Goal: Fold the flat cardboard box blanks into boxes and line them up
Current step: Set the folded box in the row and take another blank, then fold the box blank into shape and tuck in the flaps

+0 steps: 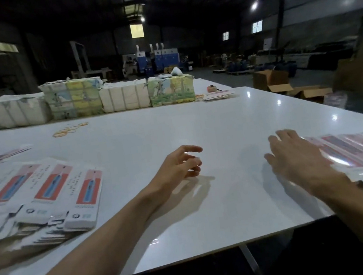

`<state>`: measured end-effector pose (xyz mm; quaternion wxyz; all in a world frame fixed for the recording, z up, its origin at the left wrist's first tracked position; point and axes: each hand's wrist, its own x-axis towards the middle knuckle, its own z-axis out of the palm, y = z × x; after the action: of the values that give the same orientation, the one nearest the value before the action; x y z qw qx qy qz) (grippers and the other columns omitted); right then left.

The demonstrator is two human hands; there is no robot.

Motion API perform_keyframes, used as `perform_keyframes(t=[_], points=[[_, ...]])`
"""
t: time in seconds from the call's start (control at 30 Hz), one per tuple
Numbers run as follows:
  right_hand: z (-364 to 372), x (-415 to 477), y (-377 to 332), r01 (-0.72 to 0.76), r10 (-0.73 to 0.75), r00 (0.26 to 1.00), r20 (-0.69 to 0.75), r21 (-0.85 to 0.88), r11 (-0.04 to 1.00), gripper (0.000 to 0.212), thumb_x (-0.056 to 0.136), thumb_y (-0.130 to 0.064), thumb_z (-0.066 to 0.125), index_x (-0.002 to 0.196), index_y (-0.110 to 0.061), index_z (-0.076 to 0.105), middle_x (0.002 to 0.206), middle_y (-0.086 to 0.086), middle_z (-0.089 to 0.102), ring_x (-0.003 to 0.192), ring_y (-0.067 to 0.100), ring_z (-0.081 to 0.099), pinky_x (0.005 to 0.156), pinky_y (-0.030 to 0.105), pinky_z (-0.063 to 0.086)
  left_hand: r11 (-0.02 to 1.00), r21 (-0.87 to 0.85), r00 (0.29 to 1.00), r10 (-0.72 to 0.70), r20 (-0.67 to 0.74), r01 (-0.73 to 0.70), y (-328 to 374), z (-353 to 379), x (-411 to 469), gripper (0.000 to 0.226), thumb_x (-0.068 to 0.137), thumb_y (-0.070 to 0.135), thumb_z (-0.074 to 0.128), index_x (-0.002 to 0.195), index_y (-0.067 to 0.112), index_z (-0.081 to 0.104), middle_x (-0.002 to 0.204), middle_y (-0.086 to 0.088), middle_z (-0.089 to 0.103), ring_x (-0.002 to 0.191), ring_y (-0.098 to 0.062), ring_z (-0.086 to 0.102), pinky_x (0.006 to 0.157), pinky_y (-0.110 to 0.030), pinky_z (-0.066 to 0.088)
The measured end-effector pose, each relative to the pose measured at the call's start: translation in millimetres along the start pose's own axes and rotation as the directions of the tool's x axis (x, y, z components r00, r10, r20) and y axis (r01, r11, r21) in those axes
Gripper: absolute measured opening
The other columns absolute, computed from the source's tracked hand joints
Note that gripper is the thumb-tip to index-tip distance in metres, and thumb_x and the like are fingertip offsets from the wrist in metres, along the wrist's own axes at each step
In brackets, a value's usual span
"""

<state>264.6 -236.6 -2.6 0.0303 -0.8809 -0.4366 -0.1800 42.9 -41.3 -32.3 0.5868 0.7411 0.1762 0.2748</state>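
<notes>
Nothing is held by either hand. The left hand [178, 168] is kept above the white table [211, 215] with its fingers loosely curled around nothing. The right hand [296, 157] is stretched flat, palm down, its fingers straight and spread.

Just outboard of the right fingers a fanned row of pink printed pieces [361, 152] is seen, overlapping one another. Whether these are flat or folded cannot be told through the glare, nor whether they are touched by the hand.

Well to the outside of the left fingers, three folded boxes [85, 194] with red-and-blue print are laid side by side on a loose heap of flat blanks [42, 238]. So a few boxes are judged done and roughly lined up, while many blanks are left to fold. No blank is in work, and the next one is judged not yet taken.

Beyond the left fingertips a scatter of rubber bands [70, 130] is seen. Farther off stands a row of tied bundles [122, 94], probably further stock. Open cartons [271, 81] lie past the table's far edge.
</notes>
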Motion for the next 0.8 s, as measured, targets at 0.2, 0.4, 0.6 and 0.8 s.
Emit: perform_keyframes(t=[0.2, 0.4, 0.6, 0.8], points=[[-8, 62, -115, 0.274, -0.235, 0.951, -0.200, 0.198, 0.941, 0.022, 0.103, -0.025, 0.055, 0.120, -0.013, 0.059, 0.103, 0.005, 0.066, 0.083, 0.022, 0.064, 0.076, 0.043, 0.061, 0.999, 0.004, 0.998, -0.034, -0.061, 0.035, 5, -2, -6, 0.025, 0.108, 0.030, 0.056, 0.104, 0.011, 0.071, 0.073, 0.002, 0.055, 0.063, -0.013, 0.045, 0.058, -0.022, 0.037], [35, 69, -156, 0.338, -0.290, 0.939, -0.186, 0.337, 0.879, 0.018, 0.096, -0.023, 0.054, 0.112, -0.015, 0.053, 0.086, 0.001, 0.070, 0.071, 0.027, 0.064, 0.061, 0.035, 0.048, 1.000, -0.016, 1.000, -0.019, 0.005, 0.019, 0, -3, -4, 0.030, 0.109, 0.028, 0.055, 0.083, 0.016, 0.064, 0.065, 0.005, 0.036, 0.057, -0.011, 0.027, 0.051, -0.024, 0.020], [49, 77, -149, 0.360, -0.318, 0.932, -0.176, 0.333, 0.871, 0.026, 0.091, -0.021, 0.055, 0.117, -0.017, 0.054, 0.086, 0.001, 0.071, 0.076, 0.029, 0.067, 0.063, 0.037, 0.050, 0.990, 0.073, 0.993, -0.117, 0.008, 0.117, 4, -7, 4, 0.021, 0.107, 0.027, 0.059, 0.098, 0.013, 0.071, 0.078, 0.000, 0.056, 0.060, -0.011, 0.052, 0.055, -0.017, 0.043], [61, 83, -148, 0.331, -0.242, 0.938, -0.247, 0.439, 0.835, 0.028, 0.100, -0.016, 0.043, 0.122, -0.017, 0.060, 0.087, 0.005, 0.072, 0.073, 0.030, 0.062, 0.063, 0.037, 0.042, 0.652, 0.633, 0.902, -0.381, -0.202, 0.417, 43, -80, 2, 0.024, 0.104, 0.026, 0.064, 0.114, 0.004, 0.070, 0.097, -0.006, 0.073, 0.062, -0.010, 0.071, 0.058, -0.019, 0.057]])
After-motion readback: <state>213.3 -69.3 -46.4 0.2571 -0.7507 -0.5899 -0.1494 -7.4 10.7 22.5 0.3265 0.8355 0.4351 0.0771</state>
